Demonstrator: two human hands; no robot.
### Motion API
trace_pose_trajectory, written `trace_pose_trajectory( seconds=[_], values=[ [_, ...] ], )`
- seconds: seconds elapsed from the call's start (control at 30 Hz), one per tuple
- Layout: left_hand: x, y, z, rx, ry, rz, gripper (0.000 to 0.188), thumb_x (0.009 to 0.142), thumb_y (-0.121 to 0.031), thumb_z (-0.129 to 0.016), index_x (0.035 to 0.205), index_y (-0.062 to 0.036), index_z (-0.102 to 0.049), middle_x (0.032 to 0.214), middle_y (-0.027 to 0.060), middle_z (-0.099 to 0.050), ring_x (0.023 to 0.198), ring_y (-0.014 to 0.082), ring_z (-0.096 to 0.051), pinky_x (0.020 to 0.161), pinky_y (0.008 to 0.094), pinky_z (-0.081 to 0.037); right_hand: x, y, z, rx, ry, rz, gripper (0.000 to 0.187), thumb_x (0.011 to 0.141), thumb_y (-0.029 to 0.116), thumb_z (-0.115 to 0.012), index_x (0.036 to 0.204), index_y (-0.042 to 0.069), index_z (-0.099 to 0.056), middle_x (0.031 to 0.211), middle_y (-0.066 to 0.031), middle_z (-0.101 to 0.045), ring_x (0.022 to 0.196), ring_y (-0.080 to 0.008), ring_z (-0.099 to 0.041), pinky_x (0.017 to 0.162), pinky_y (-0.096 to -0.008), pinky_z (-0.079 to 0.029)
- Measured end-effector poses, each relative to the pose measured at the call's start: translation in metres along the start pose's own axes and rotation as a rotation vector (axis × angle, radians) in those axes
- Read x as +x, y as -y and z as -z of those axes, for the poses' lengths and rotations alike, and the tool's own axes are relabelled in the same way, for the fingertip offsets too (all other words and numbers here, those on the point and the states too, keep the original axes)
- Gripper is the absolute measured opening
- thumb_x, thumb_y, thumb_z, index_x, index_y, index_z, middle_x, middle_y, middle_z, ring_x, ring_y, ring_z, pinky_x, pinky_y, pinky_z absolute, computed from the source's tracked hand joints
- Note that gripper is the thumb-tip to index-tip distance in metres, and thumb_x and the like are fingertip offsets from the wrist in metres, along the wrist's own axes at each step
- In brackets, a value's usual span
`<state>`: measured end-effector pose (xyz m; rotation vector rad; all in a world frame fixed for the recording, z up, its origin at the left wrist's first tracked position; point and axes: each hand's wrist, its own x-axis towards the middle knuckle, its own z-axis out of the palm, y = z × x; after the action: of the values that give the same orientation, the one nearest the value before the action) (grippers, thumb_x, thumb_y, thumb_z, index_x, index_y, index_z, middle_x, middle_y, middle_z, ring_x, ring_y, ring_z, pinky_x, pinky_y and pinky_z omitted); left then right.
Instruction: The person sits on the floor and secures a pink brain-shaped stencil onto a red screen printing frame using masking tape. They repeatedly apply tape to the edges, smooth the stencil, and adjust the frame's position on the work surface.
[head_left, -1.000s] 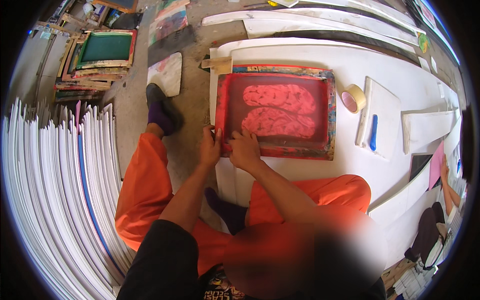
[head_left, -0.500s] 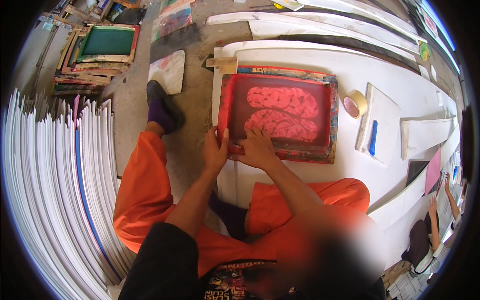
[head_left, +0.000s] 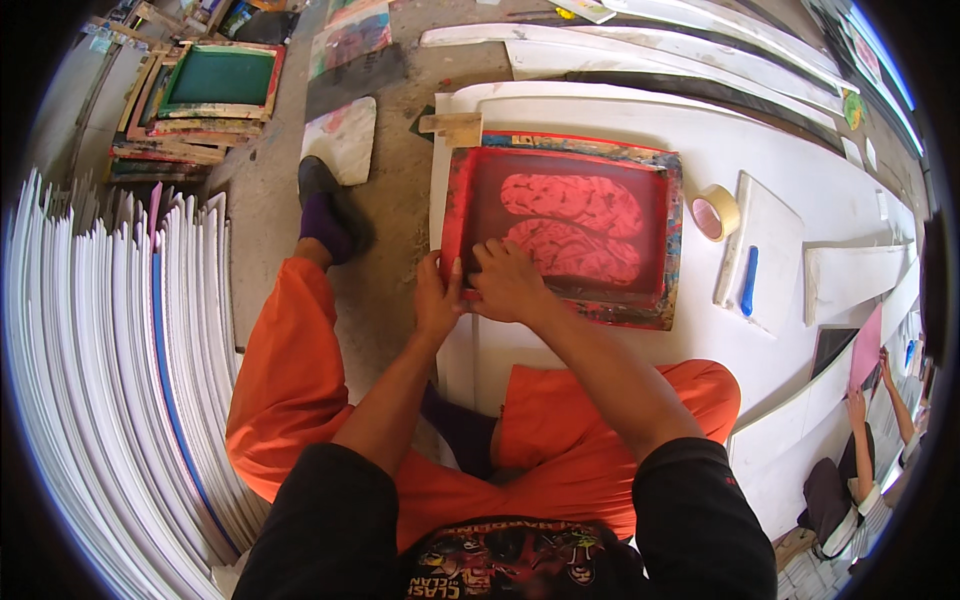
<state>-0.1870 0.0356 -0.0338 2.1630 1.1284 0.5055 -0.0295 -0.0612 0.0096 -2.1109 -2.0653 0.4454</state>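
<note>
Red paint coats the wooden rails of the screen frame [head_left: 668, 230], which lies flat on a white sheet [head_left: 600, 345] before you in the head view. At the frame's near left corner, your left hand [head_left: 436, 290] bends its fingers around the outside of the left rail, thumb opposite, seemingly pinching it. Your right hand [head_left: 508, 283] lies just beside, over the near rail, fingers bent and slightly apart above the mesh [head_left: 488, 200]; whether they pinch anything, you cannot tell.

Judging by its look, the frame is stiff and fairly light, but the mesh, bearing two pink rounded shapes [head_left: 572, 200], is probably taut and delicate, and any wet ink would make the rails slippery. Best hold it by opposite rails, off the mesh.

Right of the frame lie a tape roll [head_left: 731, 208] and, farther away, a slim blue object [head_left: 749, 282]; a wooden block [head_left: 455, 131] sits at its far left corner.
</note>
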Motion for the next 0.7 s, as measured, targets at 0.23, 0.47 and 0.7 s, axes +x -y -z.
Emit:
trace_pose_trajectory(
  seconds=[0.23, 0.47, 0.7],
  values=[
    [0.000, -0.001, 0.001, -0.125, 0.125, 0.188, 0.055, 0.108, -0.047, -0.056, 0.139, -0.0012, -0.051, 0.132, 0.0259, -0.058, 0.118, 0.0446, -0.061, 0.098, 0.0502, -0.050, -0.026, -0.013, 0.010, 0.153, -0.044, -0.024, 0.053, 0.098, 0.070, -0.051, 0.123, 0.032, -0.080, 0.151, -0.0191, -0.051, 0.147, -0.0378, -0.037, 0.123, -0.0554, -0.026],
    [0.000, -0.006, 0.005, -0.060, 0.113, 0.137, 0.057, 0.108, -0.047, -0.055, 0.139, -0.0001, -0.051, 0.132, 0.0254, -0.059, 0.119, 0.0445, -0.061, 0.099, 0.0501, -0.050, -0.058, -0.054, 0.006, 0.146, -0.026, 0.031, 0.040, 0.097, 0.055, -0.060, 0.133, 0.043, -0.073, 0.173, -0.0135, -0.028, 0.163, -0.0407, -0.011, 0.130, -0.0617, -0.012],
    [0.001, -0.030, 0.017, 0.270, 0.108, 0.057, 0.079, 0.090, -0.056, -0.077, 0.142, -0.0022, -0.051, 0.128, 0.0253, -0.061, 0.111, 0.0405, -0.065, 0.093, 0.0490, -0.052, -0.078, -0.070, 0.018, 0.068, -0.115, 0.025, 0.045, 0.094, 0.057, -0.062, 0.135, 0.041, -0.072, 0.172, -0.0126, -0.031, 0.161, -0.0382, -0.020, 0.130, -0.0607, -0.015]
  ],
)
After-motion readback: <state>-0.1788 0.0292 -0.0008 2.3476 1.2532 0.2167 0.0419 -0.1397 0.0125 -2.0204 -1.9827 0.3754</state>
